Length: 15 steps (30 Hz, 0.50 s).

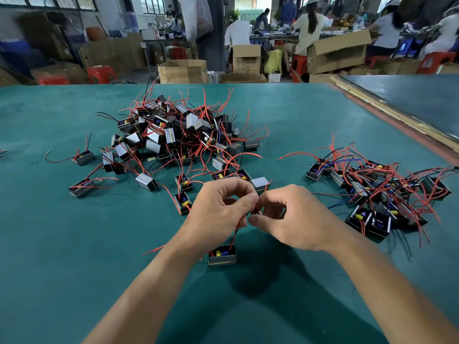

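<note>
My left hand [218, 214] and my right hand [290, 219] meet in front of me, low over the green tabletop [74, 256], fingertips nearly touching. Both are curled. My left thumb and forefinger pinch the thin red and black wires [235, 233] that rise from a small black module [222, 255], and my right thumb and forefinger nip the upper ends of those same wires just beside my left fingertips. The module sits directly below my left hand, open side up, with a yellow part and a blue part showing inside it. I cannot tell whether it rests on the tabletop or hangs just above it from the wires.

Past my hands, towards the middle of the tabletop, lies a big heap [178, 135] of the same modules, tangled in red leads, with a few strays scattered round its near edge. To my right, well apart from it, is a smaller heap [377, 192], most of whose modules lie open side up, with some blue wires among the red.

Beyond the tabletop's far edge stand cardboard boxes [182, 70] and red stools [101, 73], and people [310, 26] sit at other benches at the back of the room
</note>
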Each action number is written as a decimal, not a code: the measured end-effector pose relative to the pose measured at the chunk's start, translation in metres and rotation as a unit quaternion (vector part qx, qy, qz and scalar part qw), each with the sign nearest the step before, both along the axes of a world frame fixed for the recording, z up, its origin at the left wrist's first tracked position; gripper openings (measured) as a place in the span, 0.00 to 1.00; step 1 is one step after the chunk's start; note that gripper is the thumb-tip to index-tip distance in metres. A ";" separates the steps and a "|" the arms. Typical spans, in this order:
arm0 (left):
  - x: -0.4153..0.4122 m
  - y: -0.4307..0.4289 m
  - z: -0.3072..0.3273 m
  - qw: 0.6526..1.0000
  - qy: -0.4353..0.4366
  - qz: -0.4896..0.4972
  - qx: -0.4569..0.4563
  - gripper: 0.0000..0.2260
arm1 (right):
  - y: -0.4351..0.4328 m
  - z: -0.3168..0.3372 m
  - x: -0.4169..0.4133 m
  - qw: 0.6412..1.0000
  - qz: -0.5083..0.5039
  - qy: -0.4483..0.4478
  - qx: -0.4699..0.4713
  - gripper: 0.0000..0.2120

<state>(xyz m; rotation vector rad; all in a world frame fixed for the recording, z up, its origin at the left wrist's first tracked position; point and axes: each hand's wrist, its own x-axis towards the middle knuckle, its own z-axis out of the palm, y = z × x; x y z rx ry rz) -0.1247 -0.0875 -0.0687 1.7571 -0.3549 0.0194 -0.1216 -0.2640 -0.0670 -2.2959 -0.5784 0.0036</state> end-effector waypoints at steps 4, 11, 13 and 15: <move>-0.001 -0.001 -0.001 1.000 -0.028 -0.001 0.004 0.06 | 0.001 0.001 -0.002 0.999 0.021 0.026 -0.014 0.09; 0.000 0.000 -0.003 0.999 -0.031 -0.024 -0.008 0.05 | 0.010 -0.004 -0.005 0.996 0.027 0.059 -0.059 0.12; 0.001 0.001 -0.003 0.999 -0.029 -0.024 -0.011 0.05 | 0.008 -0.006 -0.002 0.996 0.016 0.058 -0.072 0.14; 0.001 0.001 -0.003 0.999 -0.032 -0.014 -0.009 0.05 | 0.007 -0.006 -0.001 0.995 0.012 0.060 -0.079 0.15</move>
